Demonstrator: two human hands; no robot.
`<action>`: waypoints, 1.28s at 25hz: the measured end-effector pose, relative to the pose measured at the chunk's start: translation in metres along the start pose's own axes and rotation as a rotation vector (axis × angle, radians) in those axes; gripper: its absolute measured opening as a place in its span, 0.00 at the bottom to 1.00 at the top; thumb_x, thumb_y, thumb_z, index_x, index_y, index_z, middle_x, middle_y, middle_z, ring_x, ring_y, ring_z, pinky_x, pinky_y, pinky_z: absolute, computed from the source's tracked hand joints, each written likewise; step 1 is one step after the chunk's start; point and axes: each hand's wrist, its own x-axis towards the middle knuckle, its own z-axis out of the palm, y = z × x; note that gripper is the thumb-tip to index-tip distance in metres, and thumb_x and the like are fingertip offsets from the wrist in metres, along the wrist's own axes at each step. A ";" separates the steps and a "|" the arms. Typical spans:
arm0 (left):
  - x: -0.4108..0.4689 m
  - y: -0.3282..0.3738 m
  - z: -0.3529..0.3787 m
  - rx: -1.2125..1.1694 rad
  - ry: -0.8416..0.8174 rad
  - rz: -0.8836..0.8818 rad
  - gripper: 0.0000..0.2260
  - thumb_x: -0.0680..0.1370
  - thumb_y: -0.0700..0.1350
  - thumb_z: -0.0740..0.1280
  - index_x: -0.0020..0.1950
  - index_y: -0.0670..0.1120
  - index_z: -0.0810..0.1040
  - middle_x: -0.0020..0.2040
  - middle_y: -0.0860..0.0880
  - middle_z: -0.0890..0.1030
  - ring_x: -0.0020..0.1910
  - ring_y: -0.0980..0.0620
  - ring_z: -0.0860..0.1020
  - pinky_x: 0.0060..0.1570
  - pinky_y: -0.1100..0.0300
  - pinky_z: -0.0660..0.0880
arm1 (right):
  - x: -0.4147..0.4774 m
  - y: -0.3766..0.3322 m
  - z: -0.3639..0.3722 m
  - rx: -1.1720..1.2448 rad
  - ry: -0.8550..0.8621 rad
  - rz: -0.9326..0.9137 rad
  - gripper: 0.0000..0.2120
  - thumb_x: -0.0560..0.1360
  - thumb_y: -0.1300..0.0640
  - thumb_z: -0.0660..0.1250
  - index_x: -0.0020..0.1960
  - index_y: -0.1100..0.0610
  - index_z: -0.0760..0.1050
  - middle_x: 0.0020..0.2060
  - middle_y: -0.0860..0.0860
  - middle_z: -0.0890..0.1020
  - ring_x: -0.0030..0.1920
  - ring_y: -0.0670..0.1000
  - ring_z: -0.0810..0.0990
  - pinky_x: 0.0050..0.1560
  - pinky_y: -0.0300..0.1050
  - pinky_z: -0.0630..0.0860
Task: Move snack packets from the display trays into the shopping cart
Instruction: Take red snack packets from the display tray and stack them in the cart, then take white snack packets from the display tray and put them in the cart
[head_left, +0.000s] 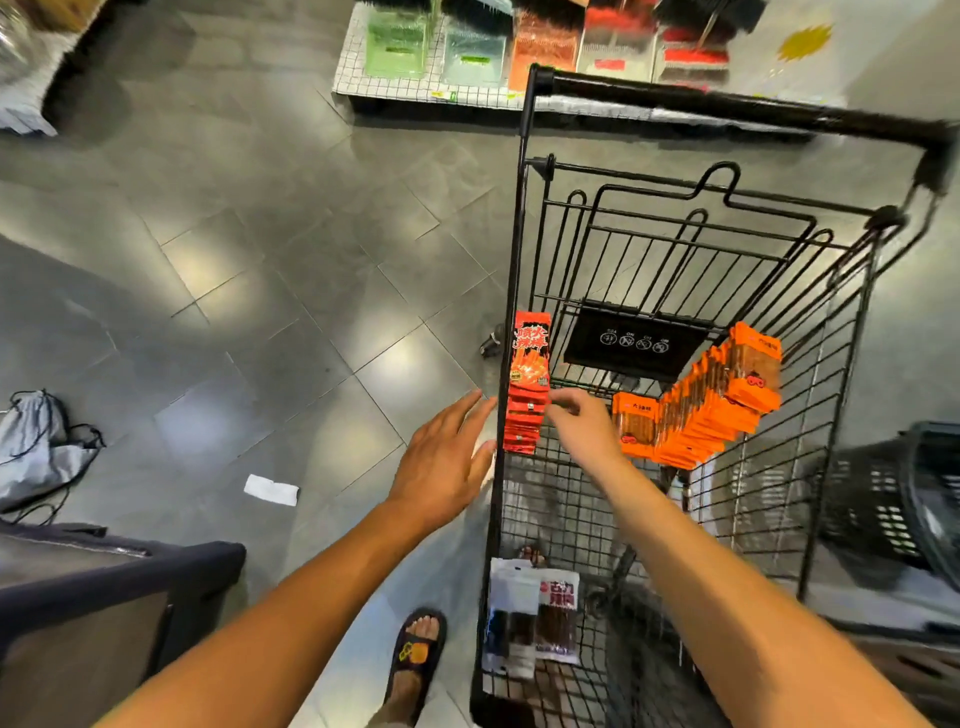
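Grey floor tiles surround a black wire shopping cart (727, 106); display trays (400, 47) stand beyond its far end. A stack of red packets (530, 384) sits against the cart's left wall, its edge pinched by the curled fingertips of the person's right hand (584, 423). The left hand (447, 457), fingers straight and holding nothing, hovers just outside that wall. Orange packets (711, 410) lean along the right side, and two further packets (535, 613) lie at the near left corner. Recommended handling: lower the stack to the cart floor before letting go, lest it fan apart or slip through the wire.
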 end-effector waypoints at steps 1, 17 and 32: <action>-0.022 -0.006 -0.003 0.007 -0.010 0.041 0.26 0.86 0.57 0.55 0.83 0.55 0.55 0.83 0.51 0.59 0.80 0.49 0.62 0.76 0.44 0.65 | -0.027 0.002 0.000 -0.021 0.020 -0.009 0.08 0.77 0.50 0.68 0.55 0.45 0.80 0.60 0.48 0.80 0.60 0.49 0.78 0.63 0.50 0.75; -0.263 -0.035 -0.008 -0.022 -0.210 0.563 0.24 0.84 0.58 0.54 0.79 0.52 0.65 0.81 0.50 0.63 0.78 0.49 0.64 0.75 0.50 0.65 | -0.417 0.093 0.093 0.083 0.361 -0.020 0.15 0.74 0.59 0.74 0.57 0.47 0.77 0.57 0.46 0.75 0.60 0.43 0.73 0.65 0.31 0.65; -0.470 0.149 0.119 0.094 -0.429 1.212 0.23 0.84 0.58 0.55 0.78 0.52 0.67 0.81 0.51 0.62 0.78 0.51 0.63 0.75 0.52 0.63 | -0.712 0.253 0.097 0.303 0.869 0.123 0.15 0.71 0.55 0.74 0.56 0.45 0.78 0.58 0.41 0.74 0.64 0.35 0.70 0.67 0.31 0.64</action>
